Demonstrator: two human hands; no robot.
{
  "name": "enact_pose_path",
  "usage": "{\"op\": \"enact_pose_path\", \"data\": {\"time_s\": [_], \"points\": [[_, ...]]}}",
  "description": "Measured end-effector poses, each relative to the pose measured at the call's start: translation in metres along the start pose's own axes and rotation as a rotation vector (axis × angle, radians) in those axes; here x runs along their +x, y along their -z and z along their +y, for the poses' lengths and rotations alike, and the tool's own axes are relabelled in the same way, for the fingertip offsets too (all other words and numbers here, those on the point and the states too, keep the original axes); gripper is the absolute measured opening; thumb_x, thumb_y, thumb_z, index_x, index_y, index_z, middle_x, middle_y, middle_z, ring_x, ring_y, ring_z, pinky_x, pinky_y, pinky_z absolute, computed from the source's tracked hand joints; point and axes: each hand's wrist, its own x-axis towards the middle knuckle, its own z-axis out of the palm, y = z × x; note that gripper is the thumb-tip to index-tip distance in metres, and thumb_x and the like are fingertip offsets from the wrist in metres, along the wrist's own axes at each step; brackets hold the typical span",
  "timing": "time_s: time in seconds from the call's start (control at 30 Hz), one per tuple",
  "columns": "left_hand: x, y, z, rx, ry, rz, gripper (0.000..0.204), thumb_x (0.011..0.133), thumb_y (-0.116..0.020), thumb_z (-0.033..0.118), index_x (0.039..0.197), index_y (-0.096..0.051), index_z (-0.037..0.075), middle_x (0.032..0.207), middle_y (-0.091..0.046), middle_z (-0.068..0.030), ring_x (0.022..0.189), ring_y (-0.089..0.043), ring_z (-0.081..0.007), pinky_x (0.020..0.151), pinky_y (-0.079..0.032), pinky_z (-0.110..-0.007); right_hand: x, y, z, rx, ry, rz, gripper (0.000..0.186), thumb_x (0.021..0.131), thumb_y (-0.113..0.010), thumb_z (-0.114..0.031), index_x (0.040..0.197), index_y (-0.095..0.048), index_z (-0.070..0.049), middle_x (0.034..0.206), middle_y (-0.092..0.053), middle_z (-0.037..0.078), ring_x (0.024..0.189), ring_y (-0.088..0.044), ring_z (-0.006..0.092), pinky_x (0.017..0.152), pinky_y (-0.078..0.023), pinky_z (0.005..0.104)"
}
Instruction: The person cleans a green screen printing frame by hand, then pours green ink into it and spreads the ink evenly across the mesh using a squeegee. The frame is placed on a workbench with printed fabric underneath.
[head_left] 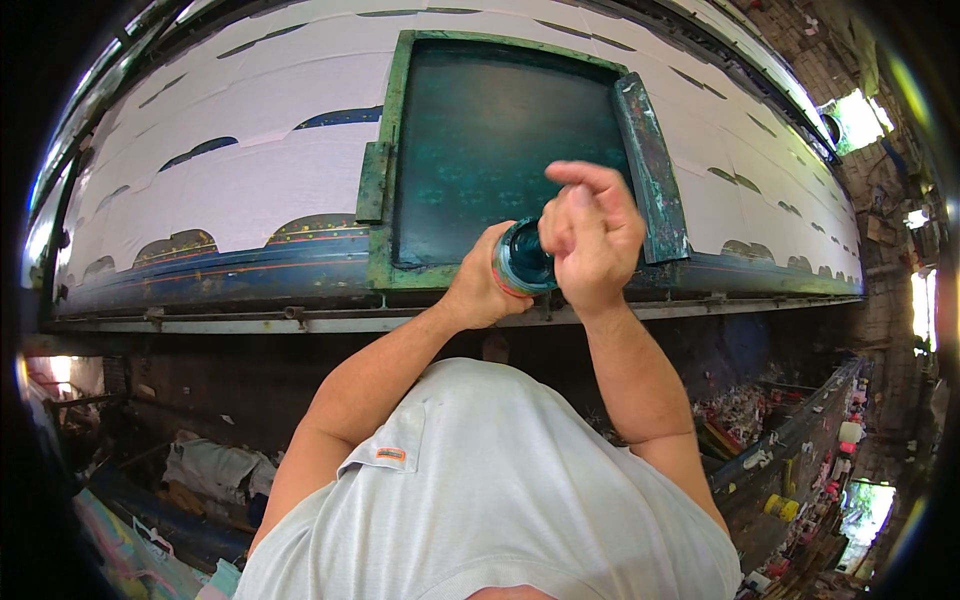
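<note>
My left hand [478, 283] is wrapped around a round container [523, 272] with dark teal liquid inside, tilted at the near edge of a printing screen. Over the container's right rim is my right hand [595, 235], its fingers curled and the forefinger bent out to the left. Whatever it may hold is hidden. Beyond both hands lies the screen [490, 130], a dark green mesh in a paint-stained green wooden frame. A long squeegee [650, 170] with a wooden back, smeared with teal, rests along the frame's right side.
White cloth pieces [260, 90] with scalloped edges cover the long dark table [230, 262] on both sides of the screen. A metal rail [230, 322] runs along its near edge. Behind me to the right stands a littered bench [800, 440]; crumpled cloth [215, 468] lies lower left.
</note>
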Motion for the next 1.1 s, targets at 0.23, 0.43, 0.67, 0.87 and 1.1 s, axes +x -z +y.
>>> {"op": "enact_pose_path", "data": {"time_s": [0.23, 0.43, 0.67, 0.87, 1.1], "points": [[-0.003, -0.003, 0.001, -0.003, -0.02, 0.03, 0.112, 0.066, -0.101, -0.001, 0.163, -0.046, 0.007, 0.147, -0.063, -0.0105, 0.139, -0.063, -0.0263, 0.122, -0.05, -0.042, 0.021, 0.024, -0.029, -0.108, 0.011, -0.202, 0.026, 0.121, -0.054, -0.011, 0.131, -0.073, 0.004, 0.072, -0.049, -0.007, 0.061, -0.04, 0.0019, 0.057, -0.034, 0.0246], [-0.001, -0.004, -0.009, 0.021, -0.051, 0.017, 0.112, 0.068, -0.1, 0.0, 0.165, -0.044, 0.008, 0.148, -0.062, -0.0115, 0.142, -0.062, -0.0283, 0.125, -0.049, -0.043, -0.001, 0.009, -0.006, -0.096, -0.137, 0.108, 0.026, 0.122, -0.056, -0.018, 0.13, -0.07, 0.002, 0.072, -0.05, -0.005, 0.058, -0.043, 0.0034, 0.053, -0.036, 0.0249], [-0.005, -0.003, -0.002, 0.038, -0.003, 0.021, 0.114, 0.069, -0.1, 0.0, 0.166, -0.041, 0.009, 0.151, -0.059, -0.0114, 0.143, -0.06, -0.0281, 0.126, -0.049, -0.043, 0.032, 0.027, -0.05, -0.202, 0.313, 0.005, 0.027, 0.124, -0.051, -0.019, 0.135, -0.064, 0.003, 0.074, -0.048, -0.002, 0.056, -0.04, 0.0052, 0.05, -0.038, 0.0254], [-0.002, -0.004, 0.002, 0.027, 0.007, 0.013, 0.115, 0.066, -0.101, 0.003, 0.165, -0.043, 0.006, 0.148, -0.064, -0.0098, 0.141, -0.063, -0.0238, 0.124, -0.049, -0.041, 0.004, 0.011, -0.012, 0.124, -0.114, 0.116, 0.021, 0.122, -0.055, -0.018, 0.126, -0.067, 0.0, 0.069, -0.045, -0.004, 0.054, -0.038, 0.0058, 0.048, -0.032, 0.0267], [-0.002, -0.005, 0.008, 0.038, 0.004, 0.011, 0.112, 0.069, -0.1, 0.0, 0.165, -0.043, 0.006, 0.148, -0.062, -0.0115, 0.141, -0.062, -0.0266, 0.124, -0.049, -0.042, 0.018, 0.032, -0.038, 0.143, 0.002, 0.123, 0.03, 0.125, -0.051, -0.027, 0.123, -0.066, -0.001, 0.069, -0.037, -0.005, 0.053, -0.031, 0.0055, 0.047, -0.028, 0.0266]]}}
